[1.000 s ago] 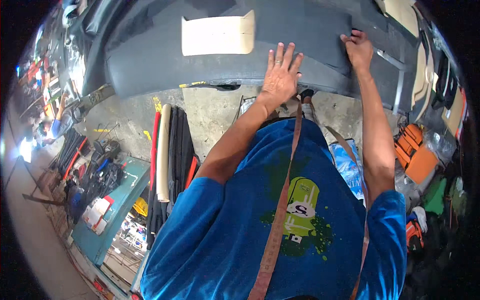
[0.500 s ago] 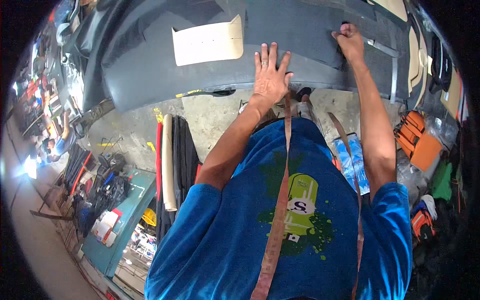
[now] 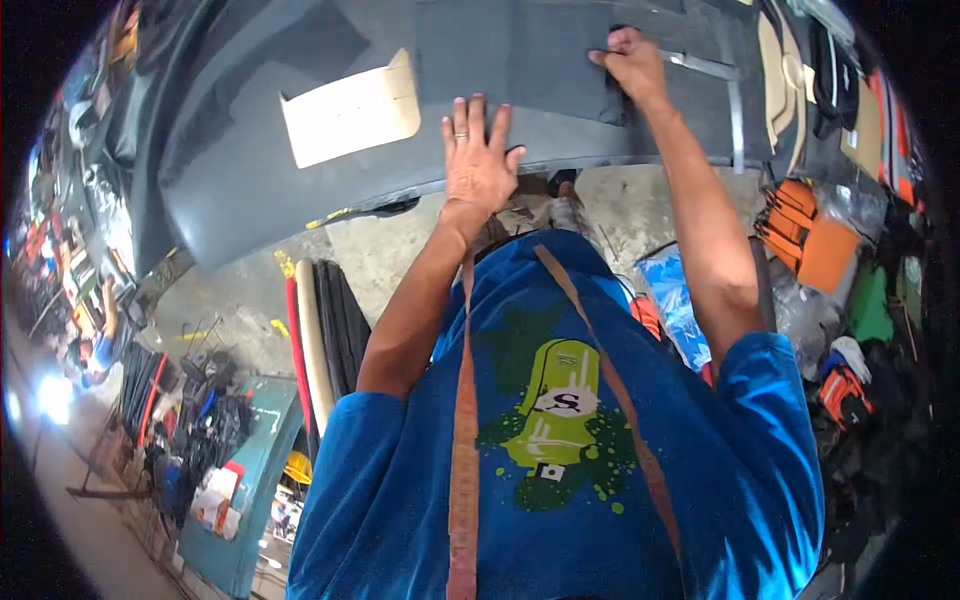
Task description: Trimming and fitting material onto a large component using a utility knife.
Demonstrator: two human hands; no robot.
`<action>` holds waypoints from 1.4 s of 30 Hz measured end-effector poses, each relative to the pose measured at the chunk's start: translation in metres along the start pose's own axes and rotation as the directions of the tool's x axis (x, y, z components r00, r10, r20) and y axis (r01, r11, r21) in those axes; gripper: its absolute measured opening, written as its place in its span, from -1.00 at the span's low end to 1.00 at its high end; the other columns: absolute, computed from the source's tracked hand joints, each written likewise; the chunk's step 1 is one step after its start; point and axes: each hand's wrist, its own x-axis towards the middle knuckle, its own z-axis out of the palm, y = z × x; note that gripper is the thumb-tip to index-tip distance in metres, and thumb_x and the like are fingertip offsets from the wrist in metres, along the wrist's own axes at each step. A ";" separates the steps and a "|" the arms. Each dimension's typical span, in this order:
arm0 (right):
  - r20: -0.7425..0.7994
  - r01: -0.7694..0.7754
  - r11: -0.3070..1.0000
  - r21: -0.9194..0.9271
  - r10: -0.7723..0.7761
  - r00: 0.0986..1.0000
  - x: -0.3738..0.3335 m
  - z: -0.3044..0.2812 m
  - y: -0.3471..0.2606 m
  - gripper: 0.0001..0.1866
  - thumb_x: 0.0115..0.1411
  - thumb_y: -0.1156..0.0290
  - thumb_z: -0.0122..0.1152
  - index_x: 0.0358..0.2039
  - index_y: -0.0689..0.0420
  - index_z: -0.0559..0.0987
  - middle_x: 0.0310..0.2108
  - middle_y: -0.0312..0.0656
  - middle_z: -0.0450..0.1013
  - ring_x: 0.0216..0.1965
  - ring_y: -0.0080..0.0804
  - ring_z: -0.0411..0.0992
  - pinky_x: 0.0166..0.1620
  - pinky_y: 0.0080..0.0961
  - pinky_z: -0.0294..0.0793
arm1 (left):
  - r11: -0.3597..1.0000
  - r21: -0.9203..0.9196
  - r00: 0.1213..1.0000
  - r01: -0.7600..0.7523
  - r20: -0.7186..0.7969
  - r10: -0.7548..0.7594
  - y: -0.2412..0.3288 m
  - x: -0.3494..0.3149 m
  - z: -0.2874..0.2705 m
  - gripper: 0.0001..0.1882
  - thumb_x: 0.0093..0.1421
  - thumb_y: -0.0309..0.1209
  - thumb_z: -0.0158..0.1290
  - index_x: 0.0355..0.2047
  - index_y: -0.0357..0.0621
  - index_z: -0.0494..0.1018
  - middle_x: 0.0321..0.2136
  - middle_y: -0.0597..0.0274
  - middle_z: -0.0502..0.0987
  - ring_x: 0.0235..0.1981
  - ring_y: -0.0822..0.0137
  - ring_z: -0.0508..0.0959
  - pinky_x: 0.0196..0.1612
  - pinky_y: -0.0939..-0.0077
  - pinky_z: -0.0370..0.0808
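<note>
My left hand (image 3: 478, 165) lies flat on a dark grey sheet of material (image 3: 240, 190) spread over the table, its fingers spread and a ring on one of them. To its left rests a cream pattern piece (image 3: 352, 115) with two pointed upper corners. Farther right, my right hand (image 3: 635, 72) is closed over the sheet. Something dark shows at its fingers, too small and hidden to name. A dark patch lies below that hand. A worn tape measure (image 3: 463, 450) hangs down over my blue shirt.
Grey tape or a metal strip (image 3: 737, 125) runs along the table's right part. More cream pattern pieces (image 3: 777, 80) lie beyond it. Upright rolls (image 3: 314, 330) stand at left, above a teal panel (image 3: 262, 480). An orange bag (image 3: 812, 240) and plastic are on the right. Another person (image 3: 98, 350) is far left.
The whole view has shifted, so the table and both hands appear farther left. The tape measure has swung on my chest. Both hands keep about the same pose on the sheet.
</note>
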 end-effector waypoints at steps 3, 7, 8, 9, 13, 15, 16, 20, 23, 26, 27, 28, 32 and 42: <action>-0.037 0.027 0.998 -0.058 -0.029 0.999 -0.004 0.003 -0.003 -0.69 -0.05 0.40 0.55 -0.35 0.12 0.57 -0.45 -0.33 0.54 -0.44 -0.46 0.46 -0.28 -0.52 0.47 | 1.000 -0.021 1.000 -0.005 -0.016 0.004 0.003 -0.001 0.000 -0.33 0.33 -0.07 0.04 0.38 -0.04 0.26 0.41 -0.24 0.10 0.46 -0.34 0.05 0.46 -0.33 0.01; -0.054 0.048 0.995 -0.092 -0.053 0.997 -0.006 0.002 -0.009 -0.69 -0.07 0.40 0.56 -0.36 0.12 0.57 -0.46 -0.32 0.52 -0.44 -0.44 0.46 -0.27 -0.51 0.48 | 1.000 -0.025 1.000 0.004 -0.024 -0.005 0.005 0.001 -0.002 -0.33 0.29 -0.14 0.09 0.36 -0.07 0.28 0.39 -0.25 0.11 0.44 -0.36 0.06 0.45 -0.34 0.02; -0.047 0.042 0.996 -0.083 -0.046 0.998 -0.006 0.001 -0.011 -0.68 -0.07 0.40 0.56 -0.36 0.12 0.57 -0.47 -0.32 0.52 -0.44 -0.43 0.46 -0.27 -0.51 0.48 | 1.000 -0.025 1.000 0.007 -0.018 -0.007 0.006 0.002 -0.003 -0.33 0.28 -0.14 0.09 0.36 -0.07 0.28 0.39 -0.25 0.11 0.44 -0.36 0.06 0.45 -0.34 0.02; -0.041 0.035 0.997 -0.073 -0.038 0.998 -0.006 0.001 -0.012 -0.68 -0.07 0.39 0.57 -0.36 0.13 0.57 -0.47 -0.32 0.51 -0.44 -0.42 0.46 -0.27 -0.50 0.48 | 1.000 -0.024 1.000 0.009 -0.012 -0.010 0.006 0.002 -0.004 -0.33 0.28 -0.14 0.09 0.35 -0.07 0.27 0.39 -0.25 0.12 0.44 -0.36 0.06 0.45 -0.34 0.03; -0.044 0.015 0.996 -0.087 -0.019 0.999 -0.006 -0.001 -0.011 -0.66 -0.08 0.38 0.58 -0.35 0.14 0.57 -0.45 -0.30 0.52 -0.43 -0.39 0.47 -0.25 -0.48 0.50 | 1.000 -0.017 1.000 0.025 0.018 -0.025 0.007 0.006 -0.005 -0.32 0.30 -0.11 0.07 0.37 -0.03 0.26 0.39 -0.25 0.12 0.44 -0.36 0.07 0.44 -0.34 0.05; -0.053 0.001 0.994 -0.108 -0.007 0.999 -0.005 -0.003 -0.009 -0.65 -0.08 0.37 0.58 -0.33 0.14 0.57 -0.43 -0.29 0.54 -0.42 -0.36 0.49 -0.23 -0.46 0.51 | 0.999 -0.008 0.998 0.039 0.042 -0.038 0.008 0.008 -0.005 -0.32 0.32 -0.06 0.04 0.40 0.01 0.24 0.39 -0.24 0.12 0.43 -0.35 0.09 0.43 -0.35 0.07; -0.055 0.004 0.995 -0.101 -0.009 0.998 -0.004 -0.001 -0.012 -0.65 -0.08 0.37 0.58 -0.33 0.14 0.57 -0.43 -0.29 0.54 -0.42 -0.36 0.49 -0.23 -0.46 0.51 | 0.999 -0.002 0.999 0.036 0.040 -0.035 0.007 0.011 -0.007 -0.32 0.32 -0.06 0.04 0.40 0.01 0.24 0.39 -0.24 0.12 0.43 -0.35 0.09 0.43 -0.35 0.07; -0.197 0.070 0.953 -0.295 -0.132 0.971 -0.021 0.004 -0.026 -0.59 -0.01 0.38 0.57 -0.21 0.17 0.54 -0.44 -0.26 0.52 -0.42 -0.30 0.49 -0.24 -0.39 0.53 | 0.998 0.044 0.994 0.037 0.104 -0.042 0.013 0.012 -0.014 -0.27 0.28 -0.15 0.11 0.42 -0.02 0.22 0.39 -0.28 0.10 0.45 -0.37 0.04 0.43 -0.42 0.01; -0.410 -0.029 0.769 -0.639 -0.309 0.858 -0.043 0.017 -0.039 -0.49 0.00 0.27 0.56 -0.10 0.21 0.54 -0.39 -0.13 0.57 -0.35 -0.05 0.55 -0.15 -0.17 0.58 | 0.996 0.076 0.993 0.042 0.110 -0.050 0.014 0.012 -0.012 -0.26 0.29 -0.11 0.09 0.43 -0.01 0.21 0.39 -0.29 0.10 0.44 -0.38 0.04 0.41 -0.47 -0.01; -0.440 -0.338 0.824 -0.455 0.122 0.890 -0.055 0.025 -0.051 -0.65 0.07 0.25 0.38 -0.20 0.19 0.62 -0.20 0.08 0.59 -0.14 0.03 0.57 -0.03 -0.09 0.56 | 0.993 0.111 0.990 0.048 0.125 -0.062 0.019 0.014 -0.011 -0.25 0.31 -0.06 0.07 0.44 0.00 0.20 0.39 -0.30 0.10 0.44 -0.38 0.04 0.40 -0.52 -0.03; -0.369 -0.345 0.841 -0.417 0.190 0.910 -0.053 0.024 -0.053 -0.66 0.07 0.25 0.35 -0.19 0.19 0.62 -0.20 0.08 0.59 -0.13 0.05 0.57 -0.03 -0.08 0.56 | 0.992 0.112 0.990 0.059 0.123 -0.073 0.022 0.014 -0.012 -0.25 0.32 -0.03 0.05 0.44 -0.01 0.20 0.39 -0.30 0.09 0.45 -0.38 0.04 0.39 -0.54 -0.04; -0.290 -0.354 0.854 -0.380 0.254 0.923 -0.051 0.023 -0.056 -0.66 0.07 0.26 0.33 -0.19 0.19 0.63 -0.19 0.09 0.60 -0.12 0.06 0.57 -0.03 -0.08 0.56 | 0.991 0.113 0.989 0.072 0.122 -0.086 0.025 0.014 -0.012 -0.25 0.32 0.01 0.03 0.44 -0.01 0.20 0.39 -0.30 0.09 0.45 -0.38 0.04 0.38 -0.56 -0.05; -0.131 -0.258 0.880 -0.399 0.224 0.966 -0.038 0.015 -0.063 -0.65 0.08 0.18 0.32 -0.25 0.19 0.67 -0.22 0.04 0.65 -0.16 0.16 0.59 -0.08 -0.10 0.58 | 0.980 0.150 0.984 0.130 0.100 -0.146 0.039 0.015 -0.009 -0.23 0.35 0.10 -0.03 0.45 -0.01 0.20 0.39 -0.31 0.10 0.44 -0.38 0.05 0.35 -0.62 -0.06; -0.018 -0.008 0.804 -0.595 -0.004 1.000 -0.022 0.005 -0.071 -0.58 0.12 0.26 0.35 0.02 0.03 0.63 -0.01 0.00 0.58 -0.05 0.05 0.56 -0.04 -0.14 0.56 | 0.948 0.178 0.963 0.265 0.008 -0.271 0.071 0.021 0.007 -0.20 0.37 0.19 -0.10 0.46 -0.01 0.17 0.37 -0.33 0.13 0.41 -0.38 0.10 0.31 -0.69 -0.06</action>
